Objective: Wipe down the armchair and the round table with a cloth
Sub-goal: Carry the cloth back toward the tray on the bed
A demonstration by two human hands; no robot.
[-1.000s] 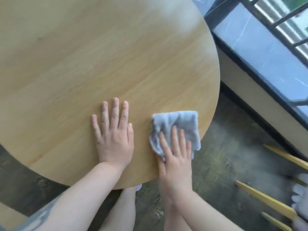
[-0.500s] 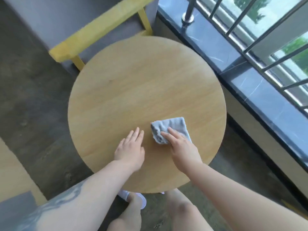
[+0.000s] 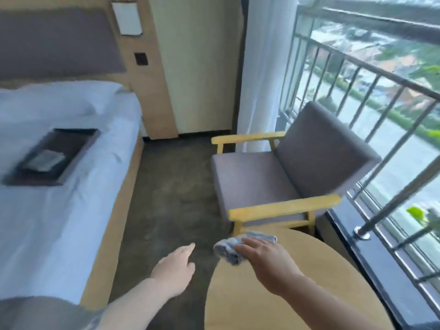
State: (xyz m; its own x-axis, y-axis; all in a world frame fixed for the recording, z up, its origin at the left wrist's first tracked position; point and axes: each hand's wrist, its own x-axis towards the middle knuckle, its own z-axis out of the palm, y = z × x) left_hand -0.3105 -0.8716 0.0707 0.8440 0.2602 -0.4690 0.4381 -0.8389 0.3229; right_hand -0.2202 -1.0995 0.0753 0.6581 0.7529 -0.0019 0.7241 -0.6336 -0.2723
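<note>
Right hand (image 3: 266, 260) grips the crumpled grey-blue terry cloth (image 3: 232, 247), bunched at the fingertips over the far-left edge of the round light-wood counter (image 3: 273, 301); smooth top, fine grain. Cloth's long axis runs roughly left-right, loose end trailing right. Left hand (image 3: 175, 270) holds nothing, fingers relaxed and extended, off the counter above the dark mottled floor (image 3: 171, 186). Ahead of the hands: boxy grey-upholstered armchair with flat yellow wooden arms (image 3: 281, 177), seat facing left, back toward the metal railing (image 3: 381, 96).
</note>
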